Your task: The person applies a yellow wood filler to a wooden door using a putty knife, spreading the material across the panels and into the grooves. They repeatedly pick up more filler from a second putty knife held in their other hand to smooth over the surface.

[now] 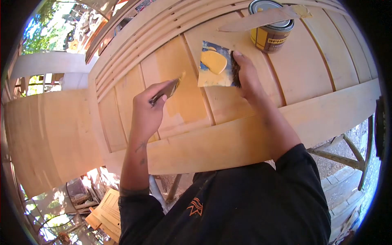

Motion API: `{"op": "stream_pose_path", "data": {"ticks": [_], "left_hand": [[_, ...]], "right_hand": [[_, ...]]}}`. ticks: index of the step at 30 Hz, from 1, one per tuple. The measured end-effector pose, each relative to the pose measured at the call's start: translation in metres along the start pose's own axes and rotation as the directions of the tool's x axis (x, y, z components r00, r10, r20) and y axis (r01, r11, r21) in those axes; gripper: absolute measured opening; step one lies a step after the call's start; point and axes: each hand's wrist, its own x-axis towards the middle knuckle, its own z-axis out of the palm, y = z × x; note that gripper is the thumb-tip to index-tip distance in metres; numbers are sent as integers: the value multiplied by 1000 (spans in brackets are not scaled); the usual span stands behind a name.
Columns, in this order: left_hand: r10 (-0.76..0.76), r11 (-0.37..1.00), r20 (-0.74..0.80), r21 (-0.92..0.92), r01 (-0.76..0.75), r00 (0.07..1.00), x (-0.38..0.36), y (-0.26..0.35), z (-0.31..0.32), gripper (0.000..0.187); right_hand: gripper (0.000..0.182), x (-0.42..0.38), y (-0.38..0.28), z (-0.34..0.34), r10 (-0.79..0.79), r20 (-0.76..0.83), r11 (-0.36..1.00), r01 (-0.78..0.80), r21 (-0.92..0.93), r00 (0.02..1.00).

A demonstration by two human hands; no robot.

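My left hand (147,110) is closed around a putty knife (166,92), with a little yellowish filler along its slightly blurred edge. Its blade is just over a slatted wooden door (237,100), beside a darker, smeared panel (179,104). My right hand (249,76) grips the dark edge of a square palette (210,79), thumb on top. A thick dollop of tan wood filler (214,61) sits on that palette, which is held above the door. Fingers of the right hand underneath are hidden.
A filler can (272,38) stands on the door at the upper right, with a flat wooden stick (261,20) lying across its lid. To the left is another wooden board (49,134). Below right, metal legs (343,157) support the door; wood pieces (108,214) lie lower left.
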Motion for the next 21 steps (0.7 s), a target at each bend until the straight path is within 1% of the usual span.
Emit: {"op": "stream_pose_path", "data": {"ticks": [2, 4, 7, 8, 11, 12, 16, 19, 20, 21], "left_hand": [[5, 987, -179, -158, -34, 984, -6, 1, 6, 33], [-15, 933, -332, -344, -106, 943, -13, 3, 24, 36], [42, 931, -452, -305, -198, 891, -18, 8, 44, 34], [112, 937, -480, -241, -254, 870, -18, 10, 48, 30], [326, 921, -450, -48, -387, 831, -18, 8, 56, 28], [343, 909, -432, -72, -411, 834, -17, 11, 58, 28], [458, 864, -359, -34, -502, 813, -11, 9, 68, 26], [514, 834, -319, -30, -551, 796, -7, 2, 81, 25], [553, 819, -267, 5, -573, 789, -7, 0, 84, 28], [557, 821, -249, 20, -571, 792, -6, -5, 87, 29]], "right_hand": [[32, -6, -1, 4, 37, -27, 997, -35, 73, 999], [32, -14, -4, 12, 59, -40, 991, -54, 119, 997], [32, -21, -11, 20, 66, -50, 987, -58, 149, 997], [32, -24, -14, 26, 68, -57, 985, -58, 165, 996], [33, -23, -15, 26, 62, -92, 984, -45, 173, 994], [33, -22, -14, 26, 63, -110, 984, -43, 175, 992], [31, -23, -16, 24, 107, -120, 985, -89, 145, 987], [31, -28, -16, 24, 87, -137, 981, -61, 184, 987], [31, -30, -16, 23, 69, -145, 983, -43, 177, 987], [31, -33, -17, 22, 50, -153, 985, -24, 170, 987]]}}
